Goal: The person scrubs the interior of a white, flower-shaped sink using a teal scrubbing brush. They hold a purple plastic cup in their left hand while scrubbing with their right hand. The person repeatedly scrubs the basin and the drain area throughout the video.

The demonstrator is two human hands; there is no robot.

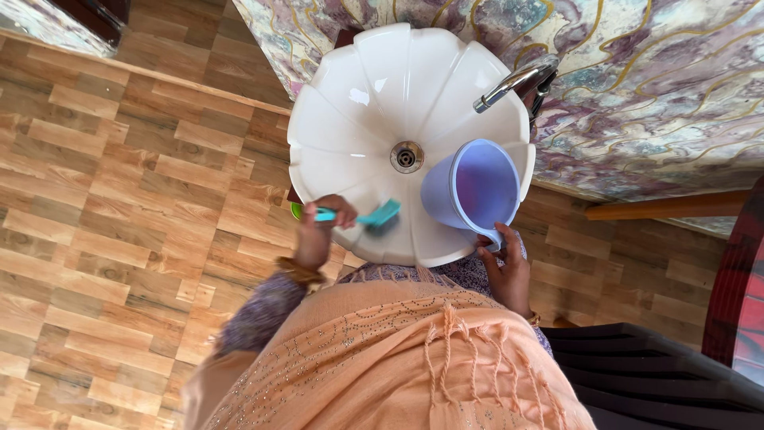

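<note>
Gripping a teal brush [368, 215] over the white basin's [334, 119] near rim, the left hand [318, 231] closes fully around its handle; the right hand [505, 271] clasps a lilac jug [469, 191], tilted toward the drain [407, 157] for pouring.

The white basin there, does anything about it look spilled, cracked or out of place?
Nothing stands out. The white basin looks whole and clean, with no spill showing. The left hand holds a teal brush over its rim, and the right hand tilts a lilac jug into the bowl below the tap.
</note>
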